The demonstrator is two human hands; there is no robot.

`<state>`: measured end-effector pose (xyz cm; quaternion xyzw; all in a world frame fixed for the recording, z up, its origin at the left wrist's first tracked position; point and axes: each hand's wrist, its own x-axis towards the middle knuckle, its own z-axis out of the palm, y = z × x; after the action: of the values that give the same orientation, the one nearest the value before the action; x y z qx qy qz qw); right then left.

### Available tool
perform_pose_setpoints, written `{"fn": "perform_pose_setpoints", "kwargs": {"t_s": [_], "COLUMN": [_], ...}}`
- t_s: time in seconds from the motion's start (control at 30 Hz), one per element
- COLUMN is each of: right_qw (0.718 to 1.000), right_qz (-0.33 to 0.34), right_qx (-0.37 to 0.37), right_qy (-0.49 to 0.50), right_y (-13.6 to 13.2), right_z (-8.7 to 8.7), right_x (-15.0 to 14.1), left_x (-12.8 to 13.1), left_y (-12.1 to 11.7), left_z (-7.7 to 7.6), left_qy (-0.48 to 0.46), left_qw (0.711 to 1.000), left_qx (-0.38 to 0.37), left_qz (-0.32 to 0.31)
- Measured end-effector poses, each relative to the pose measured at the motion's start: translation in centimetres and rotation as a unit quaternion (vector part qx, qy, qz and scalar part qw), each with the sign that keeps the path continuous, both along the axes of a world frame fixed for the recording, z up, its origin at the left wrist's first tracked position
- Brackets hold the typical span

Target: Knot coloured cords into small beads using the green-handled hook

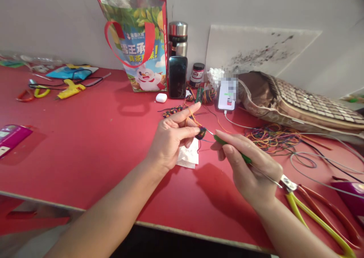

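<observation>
In the middle of the frame, pinches a small dark multicoloured crochet piece (201,133) between thumb and fingers of the left hand (169,140), with the index finger stretched out and orange yarn (192,116) looped over it. Just right of there, grips a crochet hook (220,139) by its green handle in the right hand (253,167), curled pen-fashion, with the metal tip at the crochet piece and the rear shaft jutting toward the lower right. Holds both above the red bench (99,167), over a folded white tissue (189,157).

Right of centre, has a loose tangle of multicoloured yarn (270,138); at lower right, pliers (291,186) with red and yellow handles, beside the right wrist. At upper middle, has a printed shopping bag (143,42), a steel flask (178,30) behind an upright dark-screened phone (178,78), a white earbud case (161,97) and a black-lidded jar (197,75). At upper left, has a yellow glue gun (71,89) near scissors (42,91).
</observation>
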<state>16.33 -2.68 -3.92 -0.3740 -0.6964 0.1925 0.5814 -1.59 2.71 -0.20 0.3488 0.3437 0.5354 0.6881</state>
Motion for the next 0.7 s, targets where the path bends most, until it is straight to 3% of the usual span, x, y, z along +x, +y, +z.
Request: {"fn": "perform_pose_setpoints", "kwargs": {"t_s": [0.27, 0.5, 0.7], "right_qw": [1.0, 0.999, 0.998], "right_qz": [-0.013, -0.041, -0.048], "right_qx": [0.006, 0.02, 0.04], "right_qy": [-0.001, 0.002, 0.013], "right_y": [-0.2, -0.4, -0.6], "right_z": [-0.1, -0.1, -0.3], "right_x": [-0.2, -0.8, -1.4], "left_x": [0.3, 1.1, 1.1], "left_y": [-0.2, -1.1, -1.1], "left_z": [-0.2, -0.5, -0.3], "left_qy": [-0.017, -0.025, -0.094], "left_qw": [1.0, 0.999, 0.994], "left_qx": [0.008, 0.023, -0.051], "left_qz": [-0.015, 0.01, -0.026]}}
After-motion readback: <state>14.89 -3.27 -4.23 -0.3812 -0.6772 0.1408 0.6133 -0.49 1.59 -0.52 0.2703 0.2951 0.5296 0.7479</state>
